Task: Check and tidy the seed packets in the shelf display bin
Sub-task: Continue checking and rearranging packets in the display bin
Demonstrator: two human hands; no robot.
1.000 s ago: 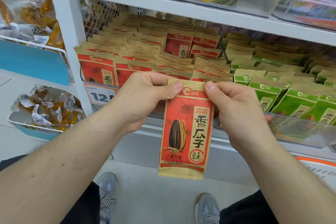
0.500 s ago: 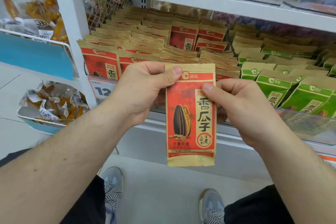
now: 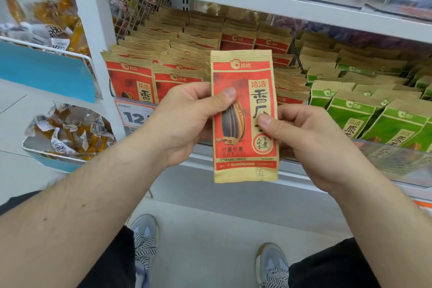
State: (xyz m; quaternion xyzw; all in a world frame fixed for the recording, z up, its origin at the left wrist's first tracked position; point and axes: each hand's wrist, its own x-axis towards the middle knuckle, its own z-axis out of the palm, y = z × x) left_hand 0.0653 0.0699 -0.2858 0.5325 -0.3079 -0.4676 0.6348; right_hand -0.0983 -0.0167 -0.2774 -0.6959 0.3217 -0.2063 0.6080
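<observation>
Both hands pinch one red sunflower seed packet upright before the shelf bin: left hand at its left edge, right hand at its right.

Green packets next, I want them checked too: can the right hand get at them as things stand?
Probably not yet: the right hand pinches the red packet. The green packets stand open-topped beside it, nothing covering them.

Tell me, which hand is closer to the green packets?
Right. The right hand holds the red packet beside the green packets; the left hand holds its far side.
</observation>
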